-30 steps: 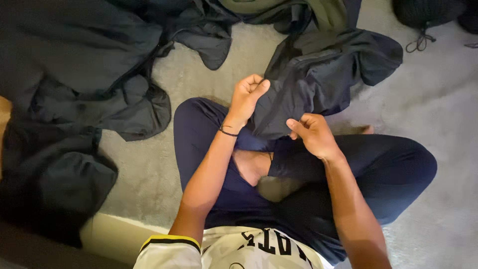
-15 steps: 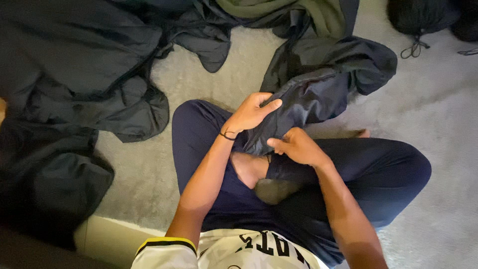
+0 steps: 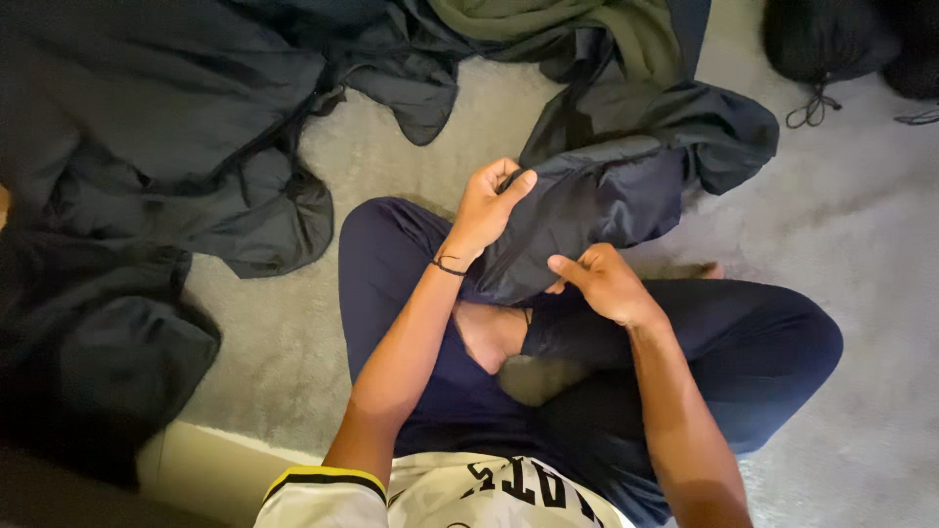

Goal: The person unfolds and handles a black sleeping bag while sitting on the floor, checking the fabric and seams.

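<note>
Person sits cross-legged on grey carpet [image 3: 861,293]. Left hand [image 3: 489,207] & right hand [image 3: 604,284] both grip a dark navy garment [image 3: 626,181] (type unclear) draped between them. Beyond hands: olive cloth [image 3: 587,24], partly cut off; left of them, black fabric heap [image 3: 147,147].

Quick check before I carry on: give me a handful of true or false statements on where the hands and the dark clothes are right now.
1. The left hand grips the shiny dark navy fabric garment. True.
2. The right hand rests flat on the grey carpet. False: it holds the garment's lower edge.
3. An olive green cloth lies beyond the garment. True.
4. The person stands. False: they sit cross-legged.
</note>
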